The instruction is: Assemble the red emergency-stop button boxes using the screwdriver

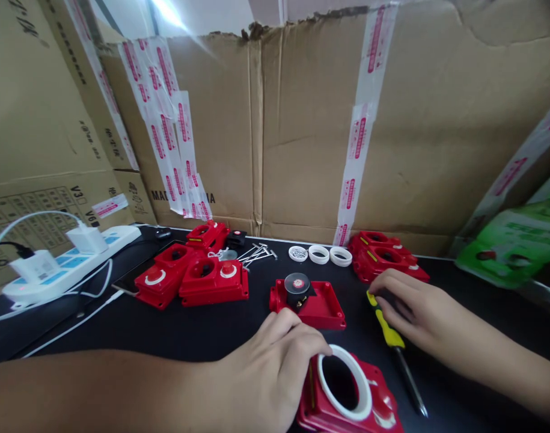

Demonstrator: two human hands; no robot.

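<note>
My left hand (275,361) is closed around the left side of a red plastic cover (351,397) near the front edge; a white ring sits in the cover's round opening. My right hand (410,307) curls over the yellow handle of a screwdriver (392,337) lying on the black table, its dark shaft pointing toward me. Between the hands lies a red base shell (320,304) with a black round button part (297,282) on it.
Assembled red units (191,273) and loose screws (256,252) lie at the back left, white rings (320,254) and stacked red shells (383,255) at the back right. A white power strip (67,258) with chargers sits far left. Cardboard walls surround the table; a green bag (513,240) lies right.
</note>
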